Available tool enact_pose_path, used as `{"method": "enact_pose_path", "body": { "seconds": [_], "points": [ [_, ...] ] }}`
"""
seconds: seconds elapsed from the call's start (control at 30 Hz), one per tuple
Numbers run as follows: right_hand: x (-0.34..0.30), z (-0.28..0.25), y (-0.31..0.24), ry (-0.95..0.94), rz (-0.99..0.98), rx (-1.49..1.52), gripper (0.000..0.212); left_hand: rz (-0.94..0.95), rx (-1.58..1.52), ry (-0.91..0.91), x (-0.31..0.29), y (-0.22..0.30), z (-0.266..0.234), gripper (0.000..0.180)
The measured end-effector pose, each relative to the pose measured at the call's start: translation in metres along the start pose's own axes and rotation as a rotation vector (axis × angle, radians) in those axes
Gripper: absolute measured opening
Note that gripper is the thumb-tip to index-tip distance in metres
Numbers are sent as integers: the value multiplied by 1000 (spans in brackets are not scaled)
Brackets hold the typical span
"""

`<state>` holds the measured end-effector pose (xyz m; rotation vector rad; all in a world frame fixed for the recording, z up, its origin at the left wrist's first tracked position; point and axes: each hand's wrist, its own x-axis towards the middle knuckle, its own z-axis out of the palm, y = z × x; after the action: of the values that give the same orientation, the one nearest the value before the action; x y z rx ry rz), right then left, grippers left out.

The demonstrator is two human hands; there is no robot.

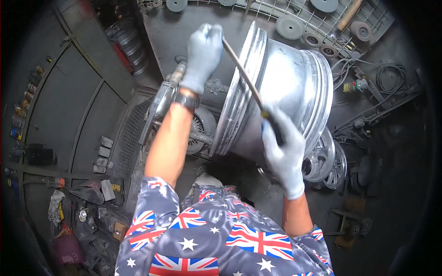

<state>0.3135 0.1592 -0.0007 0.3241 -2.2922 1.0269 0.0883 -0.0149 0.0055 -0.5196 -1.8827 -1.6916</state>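
Observation:
A large silver wheel rim [287,78] is held on its side in front of me, its barrel bright and its near-left flange ringed with grooves. Across that flange slants a long, thin metal file [245,72]. My gloved left hand [204,57] is closed around the file's far end, up and left of the rim. Lower right, my gloved right hand [283,147] wraps the dark handle. Whether the file touches the flange cannot be told from here. Both gloves are pale grey, and a dark watch [185,100] sits on my left wrist.
A metal machine arm [161,102] stands left of the rim, by another wheel [201,129]. Grinding discs [290,27] hang on a wire rack behind. More wheels [337,165] lie at right, below a coiled cable [390,76]. Bags and clutter [92,193] fill the lower left.

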Motion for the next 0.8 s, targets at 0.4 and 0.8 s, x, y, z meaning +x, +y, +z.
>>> {"method": "enact_pose_path", "body": {
  "seconds": [0.4,0.8],
  "points": [
    [43,7,-2,-40,55,32,35,-62,-29,103,41,-14,3,36],
    [50,13,-9,-20,-19,-88,39,7,-152,136,42,-33,8,37]
  ]
}}
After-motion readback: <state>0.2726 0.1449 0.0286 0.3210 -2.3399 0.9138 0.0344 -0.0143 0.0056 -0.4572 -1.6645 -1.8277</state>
